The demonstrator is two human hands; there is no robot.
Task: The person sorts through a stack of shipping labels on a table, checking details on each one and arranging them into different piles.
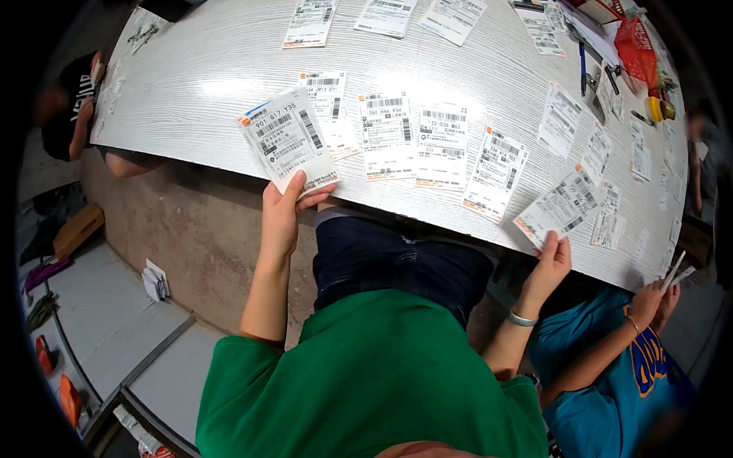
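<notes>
My left hand (285,215) pinches the lower edge of a stack of white shipping labels (284,137) with barcodes, held over the table's near edge. It partly covers another label (330,114) lying behind it. In my right hand (553,258) is a single shipping label (561,202), gripped at its lower edge and tilted to the right. Between the hands, a label (386,137), a second label (441,145) and a third label (495,174) lie side by side on the table. Whether the right hand's label is one sheet or several, I cannot tell.
More labels lie along the far side of the white wood-grain table (214,99) and at its right. A red basket (635,52), a yellow tape roll (661,109) and a blue pen (582,69) are at the far right. A co-worker in teal (592,366) sits close at my right, holding papers.
</notes>
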